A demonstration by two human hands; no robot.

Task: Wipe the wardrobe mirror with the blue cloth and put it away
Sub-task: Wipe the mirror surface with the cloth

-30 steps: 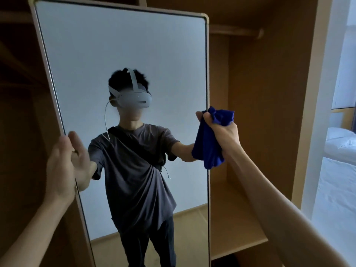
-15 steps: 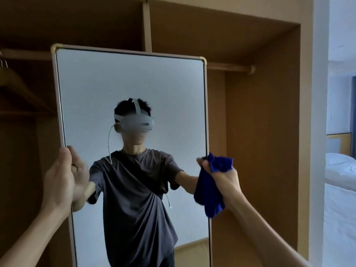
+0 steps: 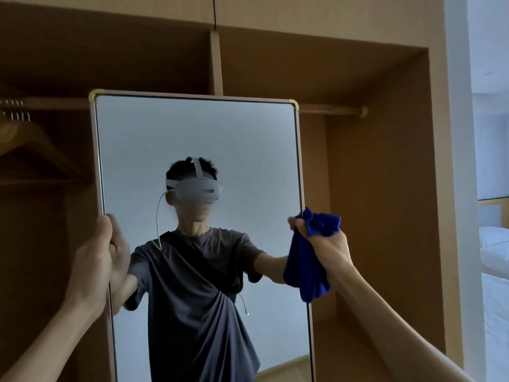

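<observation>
A tall framed mirror [image 3: 198, 133] stands out from the open wooden wardrobe [image 3: 385, 188], facing me and reflecting a person in a grey shirt and headset. My left hand [image 3: 93, 257] grips the mirror's left edge at about mid height, fingers wrapped round the frame. My right hand [image 3: 327, 244] holds a bunched blue cloth [image 3: 308, 266] at the mirror's right edge; the cloth hangs below my fist and overlaps the frame. Whether the cloth touches the glass is unclear.
A hanging rail [image 3: 330, 108] runs behind the mirror, with wooden hangers [image 3: 33, 150] at the left. A low shelf [image 3: 352, 343] lies inside the right compartment. A white wall [image 3: 457, 133] and a bed [image 3: 495, 271] lie to the right.
The view has tilted upward, so the mirror's top edge and the wardrobe's upper panel now show. Both hands have kept their grip, left on the frame, right on the cloth.
</observation>
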